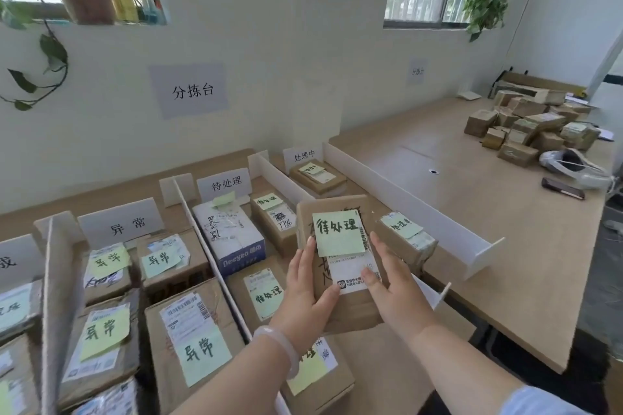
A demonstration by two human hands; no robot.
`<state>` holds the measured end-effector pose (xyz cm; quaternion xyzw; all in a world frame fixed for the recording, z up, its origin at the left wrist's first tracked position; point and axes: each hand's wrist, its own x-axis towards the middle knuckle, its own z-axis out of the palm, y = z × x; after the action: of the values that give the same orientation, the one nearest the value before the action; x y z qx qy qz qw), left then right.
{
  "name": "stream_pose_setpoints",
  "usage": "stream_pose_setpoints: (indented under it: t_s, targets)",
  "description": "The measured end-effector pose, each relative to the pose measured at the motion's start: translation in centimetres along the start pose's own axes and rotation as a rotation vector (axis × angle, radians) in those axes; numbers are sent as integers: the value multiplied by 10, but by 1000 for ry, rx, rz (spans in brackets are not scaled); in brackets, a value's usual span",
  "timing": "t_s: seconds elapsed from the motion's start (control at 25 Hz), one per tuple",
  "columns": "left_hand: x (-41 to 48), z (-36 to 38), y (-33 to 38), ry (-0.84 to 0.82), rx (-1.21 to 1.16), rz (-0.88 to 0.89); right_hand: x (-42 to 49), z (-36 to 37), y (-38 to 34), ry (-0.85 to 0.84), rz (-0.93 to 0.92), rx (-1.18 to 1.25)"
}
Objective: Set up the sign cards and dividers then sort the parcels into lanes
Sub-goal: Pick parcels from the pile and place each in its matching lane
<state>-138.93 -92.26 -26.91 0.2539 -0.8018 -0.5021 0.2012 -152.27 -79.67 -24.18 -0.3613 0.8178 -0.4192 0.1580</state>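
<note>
I hold a brown cardboard parcel (340, 300) with a green sticky note reading 待处理 above the lanes. My left hand (308, 290) grips its left edge and my right hand (391, 290) grips its right side, thumb on the white label. White sign cards stand at the back: 异常 (121, 222), 待处理 (225, 184), 处理中 (303, 155). White dividers (209, 246) (283, 175) (404, 192) split the table into lanes. Noted parcels fill the 异常 lane (188, 337), the 待处理 lane (232, 236) and the 处理中 lane (317, 175).
A pile of unsorted brown parcels (532, 128) lies at the far right of the wooden table (472, 212), with a white shoe (573, 168) and a dark phone (562, 188) beside it. A wall sign 分拣台 (192, 90) hangs behind the lanes. Potted plants sit on both window sills.
</note>
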Motion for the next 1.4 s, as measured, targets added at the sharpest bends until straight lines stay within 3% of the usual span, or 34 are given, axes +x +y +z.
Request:
stream_pose_setpoints:
  t_s: [0.36,0.6,1.12,1.28,1.4]
  targets:
    - [93,38,-33,197,-29,-205,142,4,53,-274,-106,-78]
    - [119,54,-66,202,18,-396,190,31,88,-465,-104,-94]
    - [151,54,-92,160,48,-551,231,57,108,-624,-100,-185]
    - [139,42,-82,168,159,-543,231,52,105,-586,-181,-231]
    - [119,28,-69,139,338,-548,228,42,89,-621,-340,-356]
